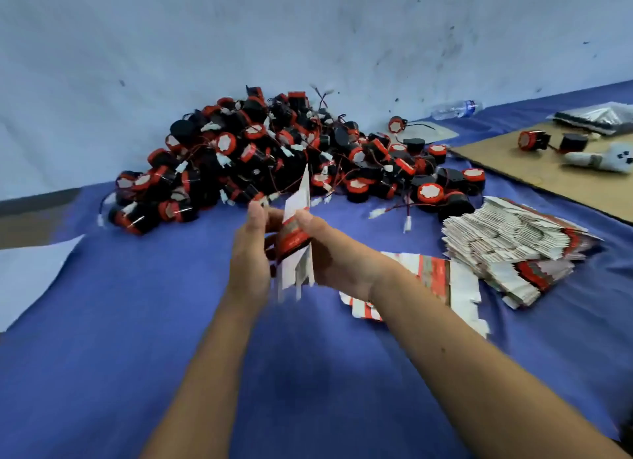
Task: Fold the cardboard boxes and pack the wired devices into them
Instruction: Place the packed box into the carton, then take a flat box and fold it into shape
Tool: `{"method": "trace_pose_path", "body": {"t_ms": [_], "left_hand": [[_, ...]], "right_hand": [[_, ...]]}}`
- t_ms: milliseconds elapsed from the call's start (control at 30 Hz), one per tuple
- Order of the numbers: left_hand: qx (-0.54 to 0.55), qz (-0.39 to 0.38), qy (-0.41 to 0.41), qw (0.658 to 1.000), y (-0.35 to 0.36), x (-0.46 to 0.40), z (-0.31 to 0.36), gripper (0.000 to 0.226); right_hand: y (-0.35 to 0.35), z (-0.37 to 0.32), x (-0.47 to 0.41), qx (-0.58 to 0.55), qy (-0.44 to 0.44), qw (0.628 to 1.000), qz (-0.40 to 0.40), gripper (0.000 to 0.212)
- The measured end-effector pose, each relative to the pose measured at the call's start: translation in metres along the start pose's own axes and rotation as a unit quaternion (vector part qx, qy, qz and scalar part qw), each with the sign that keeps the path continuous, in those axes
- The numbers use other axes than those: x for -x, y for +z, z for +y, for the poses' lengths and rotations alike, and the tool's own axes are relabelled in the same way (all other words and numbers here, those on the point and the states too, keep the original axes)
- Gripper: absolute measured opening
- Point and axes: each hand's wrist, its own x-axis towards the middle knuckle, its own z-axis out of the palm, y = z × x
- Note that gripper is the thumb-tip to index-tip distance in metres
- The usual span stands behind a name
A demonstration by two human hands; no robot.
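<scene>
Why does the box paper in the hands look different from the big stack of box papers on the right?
The carton in the hands stands on edge above the cloth, gripped by the left hand and right hand; the stack of flat cartons lies on the blue cloth, untouched. The held carton is one piece, partly opened; the stack holds many flat ones. Both are white with red bands.

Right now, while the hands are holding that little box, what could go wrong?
1. The flat box is held upright between the left hand and right hand; a hard squeeze might crease it wrongly.
2. The pile of wired devices has red wires tangled together, so pulling one out may drag others along.
3. The stack of flat boxes leans and fans out, and a bumping right arm could scatter it.
</scene>
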Motion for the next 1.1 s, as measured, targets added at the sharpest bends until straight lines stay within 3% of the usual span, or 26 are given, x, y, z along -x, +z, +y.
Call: {"method": "trace_pose_path", "body": {"t_ms": [67,167,233,333,433,533,633,900,1033,1100], "left_hand": [[-0.029,0.011,0.013,0.999,-0.024,0.001,-0.009,0.066],[0.012,0.017,0.038,0.999,-0.054,0.005,-0.027,0.054],[0.009,0.019,0.035,0.999,-0.064,0.009,-0.038,0.039],[0.046,0.069,-0.024,0.996,-0.066,0.010,-0.042,0.018],[0.135,0.089,-0.105,0.981,-0.069,0.010,-0.041,0.024],[0.168,0.047,-0.156,0.972,-0.072,0.015,-0.041,0.039],[0.168,0.018,-0.166,0.972,-0.075,0.016,-0.039,0.048],[0.081,-0.127,-0.135,0.979,-0.069,0.016,-0.039,0.051],[0.118,-0.104,-0.115,0.981,-0.066,0.014,-0.040,0.061],[0.108,-0.056,-0.065,0.990,-0.064,0.014,-0.041,0.055]], "right_hand": [[0.015,0.016,-0.017,-0.041,0.023,0.999,0.005,0.083],[0.020,0.040,-0.034,-0.049,0.005,0.996,0.072,0.074],[0.020,0.056,-0.041,-0.021,-0.014,0.992,0.127,0.079],[0.019,0.067,-0.041,0.061,-0.066,0.989,0.121,0.090],[0.012,0.067,-0.037,0.175,-0.128,0.973,0.077,0.095],[0.009,0.067,-0.035,0.173,-0.128,0.977,-0.001,0.102],[0.013,0.068,-0.035,0.182,-0.132,0.975,-0.002,0.107],[0.020,0.070,-0.038,0.177,-0.209,0.956,0.104,0.059],[0.021,0.070,-0.039,0.155,-0.211,0.954,0.147,0.035],[0.021,0.070,-0.041,0.132,-0.211,0.952,0.175,0.026]]}}
